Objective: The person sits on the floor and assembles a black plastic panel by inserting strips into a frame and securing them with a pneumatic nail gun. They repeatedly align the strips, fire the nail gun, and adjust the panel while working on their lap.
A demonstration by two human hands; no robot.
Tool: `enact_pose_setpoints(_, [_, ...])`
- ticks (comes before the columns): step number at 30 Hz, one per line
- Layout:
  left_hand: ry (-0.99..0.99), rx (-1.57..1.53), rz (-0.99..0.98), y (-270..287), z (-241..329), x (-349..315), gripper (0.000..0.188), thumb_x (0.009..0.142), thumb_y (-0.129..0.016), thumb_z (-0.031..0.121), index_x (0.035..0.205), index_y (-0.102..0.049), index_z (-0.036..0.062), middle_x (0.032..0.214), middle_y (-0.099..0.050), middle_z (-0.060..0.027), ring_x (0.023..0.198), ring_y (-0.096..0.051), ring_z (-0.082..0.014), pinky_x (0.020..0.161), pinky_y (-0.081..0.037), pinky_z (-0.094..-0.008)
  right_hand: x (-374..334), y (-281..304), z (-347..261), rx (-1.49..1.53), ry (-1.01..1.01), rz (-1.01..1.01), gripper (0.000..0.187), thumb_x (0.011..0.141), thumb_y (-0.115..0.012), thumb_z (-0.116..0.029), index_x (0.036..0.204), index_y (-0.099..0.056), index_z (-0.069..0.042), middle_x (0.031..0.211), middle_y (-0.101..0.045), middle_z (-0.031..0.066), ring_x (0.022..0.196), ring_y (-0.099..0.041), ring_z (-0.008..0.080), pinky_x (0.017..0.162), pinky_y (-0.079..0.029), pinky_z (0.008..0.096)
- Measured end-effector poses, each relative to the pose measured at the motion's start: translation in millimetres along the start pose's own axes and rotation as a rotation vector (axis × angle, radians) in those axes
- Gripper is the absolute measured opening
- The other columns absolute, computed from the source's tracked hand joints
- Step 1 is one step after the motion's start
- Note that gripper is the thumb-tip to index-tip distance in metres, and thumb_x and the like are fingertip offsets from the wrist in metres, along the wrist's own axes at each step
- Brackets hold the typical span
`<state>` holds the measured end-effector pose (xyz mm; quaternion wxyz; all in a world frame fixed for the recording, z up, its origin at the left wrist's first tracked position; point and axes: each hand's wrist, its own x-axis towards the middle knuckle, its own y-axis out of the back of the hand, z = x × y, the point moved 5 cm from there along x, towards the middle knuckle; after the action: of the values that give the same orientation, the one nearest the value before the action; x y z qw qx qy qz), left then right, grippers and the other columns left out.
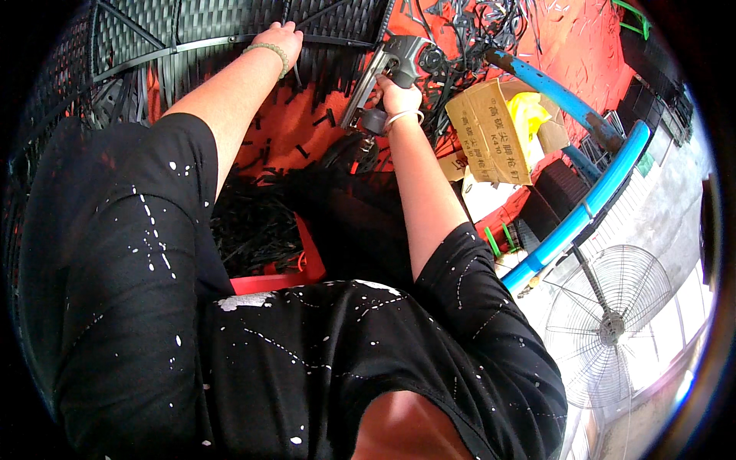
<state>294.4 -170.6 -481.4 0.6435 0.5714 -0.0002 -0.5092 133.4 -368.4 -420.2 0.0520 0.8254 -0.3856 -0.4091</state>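
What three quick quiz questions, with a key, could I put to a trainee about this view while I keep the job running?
1. Which hand grips the gun-shaped tool?
2. What colour is the curved tube between the cardboard box and the fan? A) red B) blue C) yellow
3. True or false: the left hand is on the cardboard box.

Key:
1. The right hand.
2. B.
3. False; it is at the black woven panel.
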Motion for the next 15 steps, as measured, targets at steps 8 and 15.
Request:
enact_pose_setpoints(8, [-0.011, 0.057, -0.066, 5, 1, 2, 0.042, 0.095, -0.049, 0.009, 0.137, -0.052, 0.0052, 0.138, -0.051, -0.0158, 0.126, -0.052, -0.0351, 0.104, -0.049, -0.0423, -2, 3, -9, -0.092, -0.135, 0.014, 0.012, 0.082, -0.071, -0.006, 0.077, -0.061, 0.0, 0.061, -0.062, 0.0096, 0.046, -0.059, 0.021, 0.043, -0.046, 0.0359])
enact_pose_setpoints(15, [0.004, -0.071, 0.012, 21, -17, -32, 0.062, 0.09, -0.049, -0.005, 0.148, -0.043, 0.0173, 0.159, -0.032, -0.005, 0.142, -0.039, -0.0291, 0.113, -0.041, -0.0431, -5, 14, -12, 0.078, -0.054, -0.104, 0.015, 0.083, -0.076, -0.007, 0.087, -0.063, -0.003, 0.059, -0.058, 0.0059, 0.044, -0.056, 0.0199, 0.045, -0.048, 0.0356])
